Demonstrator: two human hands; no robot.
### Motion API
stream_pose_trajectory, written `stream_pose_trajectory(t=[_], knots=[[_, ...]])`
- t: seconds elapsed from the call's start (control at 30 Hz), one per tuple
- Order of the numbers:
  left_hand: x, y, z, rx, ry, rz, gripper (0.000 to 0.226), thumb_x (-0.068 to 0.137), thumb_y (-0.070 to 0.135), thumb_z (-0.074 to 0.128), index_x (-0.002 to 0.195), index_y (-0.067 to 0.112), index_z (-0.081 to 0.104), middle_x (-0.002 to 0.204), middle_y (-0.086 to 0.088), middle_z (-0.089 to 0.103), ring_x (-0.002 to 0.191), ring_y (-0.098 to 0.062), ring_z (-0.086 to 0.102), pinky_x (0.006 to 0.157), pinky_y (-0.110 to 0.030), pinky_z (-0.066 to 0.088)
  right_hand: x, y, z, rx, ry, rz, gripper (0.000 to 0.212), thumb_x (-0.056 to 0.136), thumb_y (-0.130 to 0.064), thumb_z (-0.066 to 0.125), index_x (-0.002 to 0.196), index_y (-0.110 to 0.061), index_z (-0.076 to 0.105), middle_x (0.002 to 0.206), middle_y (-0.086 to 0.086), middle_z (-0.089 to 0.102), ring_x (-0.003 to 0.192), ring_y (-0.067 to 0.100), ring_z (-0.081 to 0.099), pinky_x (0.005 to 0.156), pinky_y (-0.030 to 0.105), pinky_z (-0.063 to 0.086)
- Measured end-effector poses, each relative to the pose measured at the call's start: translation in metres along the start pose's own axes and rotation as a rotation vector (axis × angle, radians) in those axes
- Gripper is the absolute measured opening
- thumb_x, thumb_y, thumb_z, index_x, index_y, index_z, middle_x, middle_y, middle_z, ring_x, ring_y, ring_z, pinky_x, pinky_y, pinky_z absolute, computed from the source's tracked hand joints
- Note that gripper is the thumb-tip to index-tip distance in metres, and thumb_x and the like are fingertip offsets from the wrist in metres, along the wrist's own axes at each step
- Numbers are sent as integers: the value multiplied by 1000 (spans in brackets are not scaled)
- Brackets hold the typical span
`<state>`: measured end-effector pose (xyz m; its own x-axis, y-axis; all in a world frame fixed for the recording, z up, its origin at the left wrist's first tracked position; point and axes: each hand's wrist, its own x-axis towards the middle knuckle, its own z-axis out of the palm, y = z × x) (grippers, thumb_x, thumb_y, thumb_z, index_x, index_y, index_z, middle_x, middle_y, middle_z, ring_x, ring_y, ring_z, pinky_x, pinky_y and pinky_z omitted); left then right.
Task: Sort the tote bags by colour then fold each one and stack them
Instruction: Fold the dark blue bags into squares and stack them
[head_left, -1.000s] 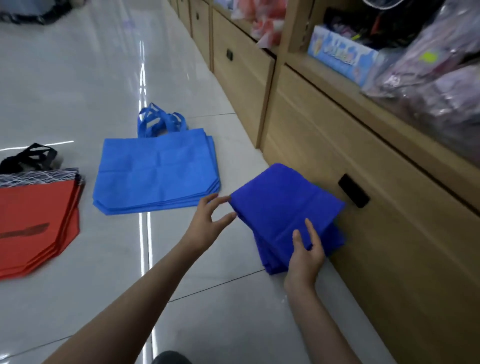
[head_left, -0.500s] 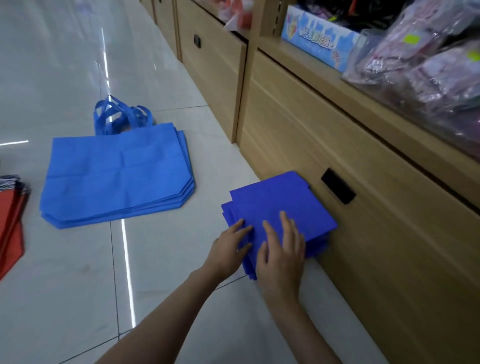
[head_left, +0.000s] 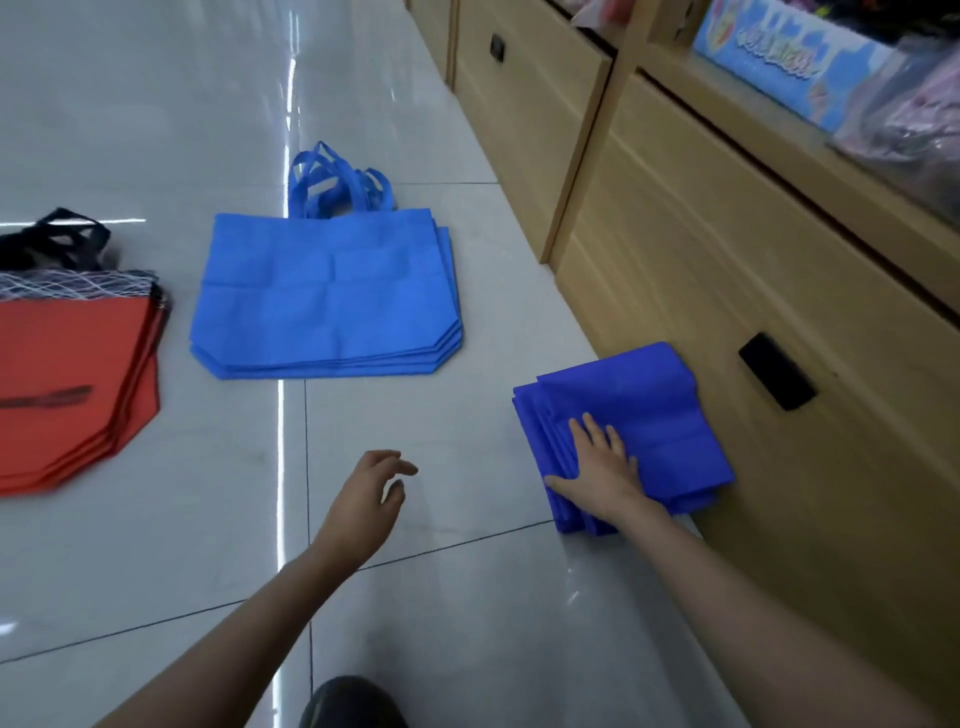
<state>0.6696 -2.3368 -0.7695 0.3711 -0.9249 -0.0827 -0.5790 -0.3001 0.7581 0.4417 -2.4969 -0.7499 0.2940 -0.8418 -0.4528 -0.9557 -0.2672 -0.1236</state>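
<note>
Right hand (head_left: 602, 467) flat, pressing folded dark-blue stack (head_left: 649, 415); left hand (head_left: 363, 499) loose, empty. Next: take light-blue bag (head_left: 327, 291), needs folding.

Head-worn view, down at floor (head_left: 130, 130)

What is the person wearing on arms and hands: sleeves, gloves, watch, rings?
Nothing shows. The left hand and right hand are ungloved, with no ring or watch visible, and both forearms are bare to the frame edge; no sleeve comes into view.
</note>
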Motion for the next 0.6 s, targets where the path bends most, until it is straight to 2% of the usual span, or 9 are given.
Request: stream_pose_trajectory(t=[0.1,0.23,0.3,0.37,0.4,0.5,0.6], knots=[[-6,-8,-9,-1,13,3,27,93,3,47,109,16,65,129,-1,48,115,-15,51,91,-16,31,1,-7,-3,-11,24,15,88,90,-54,51,152,-22,-2,159,-3,-13,145,27,-9,115,53,10],[-14,-23,-22,-24,56,2,29,92,1,48,111,16,64,125,2,50,112,-15,53,93,-19,34,-18,-34,-8,-58,271,34,73,95,-55,37,151,-17,10,160,5,-2,145,31,-3,115,52,3],[-19,-32,-31,-35,63,3,31,91,1,50,117,15,60,123,5,48,109,-14,53,93,-20,34,-31,-55,-7,-33,459,-47,61,96,-42,43,147,-11,28,157,13,14,144,34,9,114,53,7],[-30,-44,-45,-36,68,-12,33,91,3,51,122,15,56,123,6,47,108,-12,51,92,-19,33,-41,-83,-1,1,599,-230,48,93,-27,52,135,-6,46,149,17,33,139,37,26,112,54,17],[-37,-52,-54,-33,73,-27,34,92,4,51,124,15,54,123,6,47,108,-10,50,92,-18,33,-46,-100,2,13,565,-330,45,93,-24,49,135,-6,47,149,15,35,139,35,26,114,50,18],[-68,-89,-89,-6,125,-133,35,92,7,52,126,16,52,122,7,46,109,-8,48,91,-19,33,-52,-160,24,75,246,-571,45,99,-24,40,141,-12,36,151,6,29,141,22,18,116,31,13],[-106,-133,-128,51,204,-268,37,91,6,53,128,12,51,126,-1,48,114,-14,49,92,-20,32,-52,-222,51,172,1,-662,40,98,-21,42,137,-13,41,141,5,41,130,20,32,104,25,26]])
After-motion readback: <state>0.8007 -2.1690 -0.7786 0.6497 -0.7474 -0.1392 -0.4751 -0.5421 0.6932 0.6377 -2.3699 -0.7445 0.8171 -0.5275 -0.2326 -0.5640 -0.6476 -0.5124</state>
